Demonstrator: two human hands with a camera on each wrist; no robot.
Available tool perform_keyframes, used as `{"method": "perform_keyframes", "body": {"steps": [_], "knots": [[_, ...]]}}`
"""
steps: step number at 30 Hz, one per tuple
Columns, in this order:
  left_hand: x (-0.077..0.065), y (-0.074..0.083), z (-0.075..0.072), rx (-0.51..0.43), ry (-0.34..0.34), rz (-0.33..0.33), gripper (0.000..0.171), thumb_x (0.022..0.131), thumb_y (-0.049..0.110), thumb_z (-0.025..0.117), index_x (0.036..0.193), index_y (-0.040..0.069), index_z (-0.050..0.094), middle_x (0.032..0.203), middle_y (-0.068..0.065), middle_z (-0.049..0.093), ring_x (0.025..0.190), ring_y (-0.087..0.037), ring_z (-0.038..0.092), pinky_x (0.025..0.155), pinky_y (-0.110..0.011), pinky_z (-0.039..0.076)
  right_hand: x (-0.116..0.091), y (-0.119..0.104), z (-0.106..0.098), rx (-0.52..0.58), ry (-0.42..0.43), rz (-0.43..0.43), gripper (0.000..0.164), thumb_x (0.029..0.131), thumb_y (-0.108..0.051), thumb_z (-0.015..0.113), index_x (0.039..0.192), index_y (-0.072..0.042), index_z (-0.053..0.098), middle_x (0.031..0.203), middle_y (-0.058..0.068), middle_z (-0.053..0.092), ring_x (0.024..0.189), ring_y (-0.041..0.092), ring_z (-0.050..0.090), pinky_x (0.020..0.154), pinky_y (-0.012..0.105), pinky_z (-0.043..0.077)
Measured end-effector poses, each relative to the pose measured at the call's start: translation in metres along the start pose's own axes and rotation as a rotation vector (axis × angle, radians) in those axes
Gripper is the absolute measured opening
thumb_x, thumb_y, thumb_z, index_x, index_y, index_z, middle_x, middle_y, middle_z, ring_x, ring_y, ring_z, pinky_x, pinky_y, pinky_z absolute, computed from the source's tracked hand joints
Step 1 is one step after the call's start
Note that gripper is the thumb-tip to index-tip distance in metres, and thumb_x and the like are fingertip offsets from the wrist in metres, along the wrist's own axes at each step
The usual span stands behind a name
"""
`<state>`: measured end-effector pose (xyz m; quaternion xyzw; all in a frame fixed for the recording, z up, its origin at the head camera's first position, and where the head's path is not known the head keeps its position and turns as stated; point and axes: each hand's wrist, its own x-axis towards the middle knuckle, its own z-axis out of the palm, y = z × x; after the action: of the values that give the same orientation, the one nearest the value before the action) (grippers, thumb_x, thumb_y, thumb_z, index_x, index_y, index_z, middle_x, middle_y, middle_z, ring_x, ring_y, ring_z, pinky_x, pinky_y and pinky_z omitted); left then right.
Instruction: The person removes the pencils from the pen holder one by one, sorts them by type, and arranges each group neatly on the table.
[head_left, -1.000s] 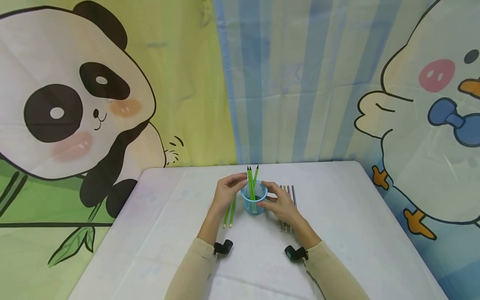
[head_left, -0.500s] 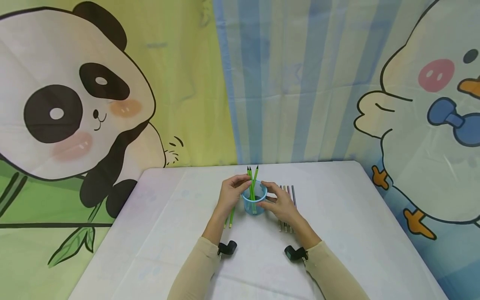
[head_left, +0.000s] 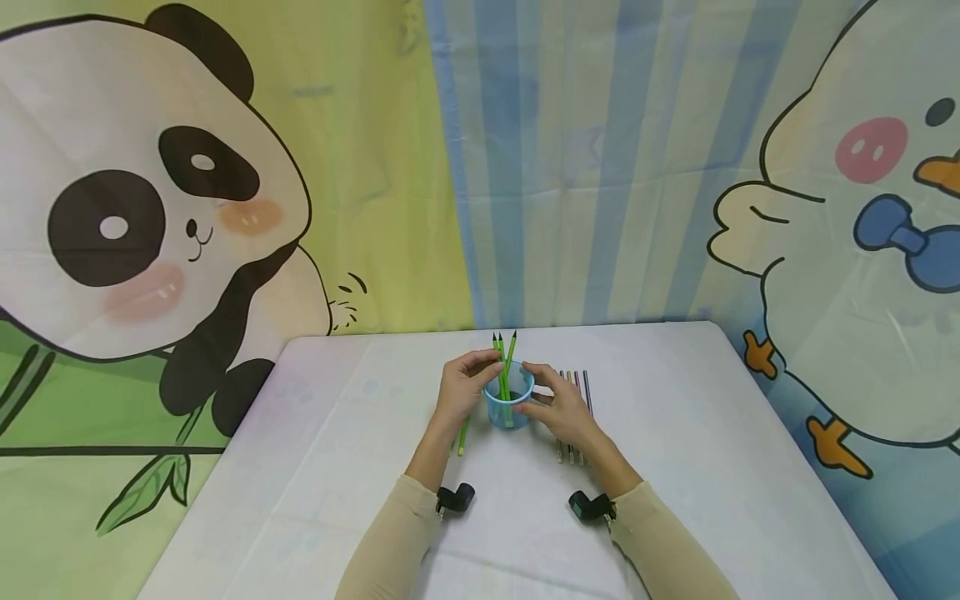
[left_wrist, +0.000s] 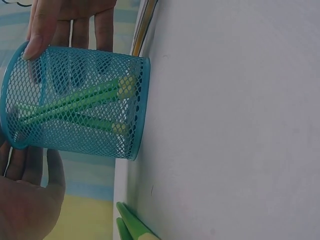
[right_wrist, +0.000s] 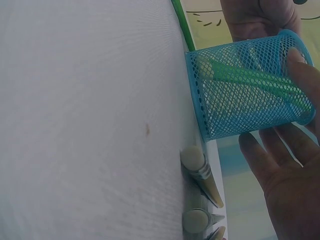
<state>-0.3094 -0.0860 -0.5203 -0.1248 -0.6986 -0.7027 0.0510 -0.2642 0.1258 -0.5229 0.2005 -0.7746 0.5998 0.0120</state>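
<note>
A blue mesh pencil cup (head_left: 508,412) stands upright on the table with three green pencils (head_left: 510,379) in it, their dark points up. My right hand (head_left: 564,408) grips the cup from the right, thumb on the near side by the rim in the right wrist view. My left hand (head_left: 461,387) curls at the left side of the rim, thumb and fingers close to the pencils; its exact contact is partly hidden. Through the mesh in the left wrist view, the pencils' blunt ends (left_wrist: 126,86) rest near the cup's base.
More green pencils (head_left: 462,435) lie left of the cup, partly under my left hand. Several slim pencils (head_left: 587,392) of other colours lie side by side to the right, partly behind my right hand. A white cloth covers the table (head_left: 337,467); a printed curtain (head_left: 555,167) hangs behind.
My left hand has moved slightly right, closer over the cup's rim, covering more of the pencils on the table. The leftmost pencil in the cup has shifted slightly left. My right hand stays put.
</note>
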Motion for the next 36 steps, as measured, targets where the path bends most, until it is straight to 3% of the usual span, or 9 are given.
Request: {"method": "perform_keyframes", "body": {"steps": [6,12,17,25,32,36], "knots": [[0.000,0.001,0.000,0.003,0.051,0.015,0.022,0.092,0.010,0.080,0.113,0.007,0.079,0.119,-0.009,0.077,0.111,-0.023,0.072,0.092,-0.020,0.059,0.003,0.012,0.000,-0.026,0.004,0.001,0.075,0.088,-0.016,0.085,0.152,-0.006,0.048,0.155,0.019,0.050,0.139,0.038,0.054,0.110,0.047,0.052],[0.000,0.003,0.001,0.009,0.075,0.029,0.022,0.091,0.005,0.080,0.113,0.005,0.079,0.119,-0.010,0.077,0.116,-0.033,0.070,0.094,-0.021,0.058,0.004,0.011,0.001,-0.016,0.004,-0.017,0.075,0.087,-0.016,0.086,0.151,-0.006,0.049,0.153,0.020,0.052,0.138,0.039,0.054,0.110,0.049,0.052],[-0.001,0.004,0.002,-0.015,0.071,0.049,0.026,0.091,-0.001,0.078,0.116,0.001,0.076,0.122,-0.024,0.073,0.117,-0.039,0.070,0.093,-0.020,0.059,0.004,0.011,0.000,0.009,0.006,-0.008,0.075,0.087,-0.010,0.085,0.152,-0.005,0.048,0.154,0.023,0.050,0.139,0.044,0.052,0.111,0.055,0.050],[-0.001,0.005,0.001,-0.012,0.104,0.086,0.027,0.090,-0.006,0.076,0.118,-0.005,0.073,0.119,-0.019,0.075,0.109,-0.029,0.074,0.088,-0.019,0.060,0.003,0.007,0.001,0.007,0.002,0.012,0.075,0.089,-0.002,0.081,0.153,0.003,0.043,0.156,0.031,0.045,0.141,0.050,0.047,0.112,0.062,0.046],[-0.001,0.010,0.000,0.003,0.119,0.119,0.025,0.090,-0.002,0.078,0.114,0.003,0.077,0.119,-0.023,0.074,0.106,-0.019,0.074,0.092,-0.023,0.060,-0.005,-0.020,0.000,0.026,-0.002,0.008,0.072,0.089,0.001,0.080,0.151,0.007,0.044,0.154,0.033,0.045,0.140,0.053,0.047,0.112,0.065,0.044],[0.000,0.016,0.000,-0.020,0.117,0.145,0.026,0.090,-0.003,0.077,0.116,0.004,0.076,0.116,-0.019,0.076,0.107,-0.023,0.074,0.092,-0.025,0.061,-0.007,-0.024,0.001,0.025,0.000,-0.001,0.071,0.089,0.000,0.080,0.151,0.004,0.045,0.154,0.033,0.045,0.139,0.052,0.048,0.111,0.064,0.045]]}}
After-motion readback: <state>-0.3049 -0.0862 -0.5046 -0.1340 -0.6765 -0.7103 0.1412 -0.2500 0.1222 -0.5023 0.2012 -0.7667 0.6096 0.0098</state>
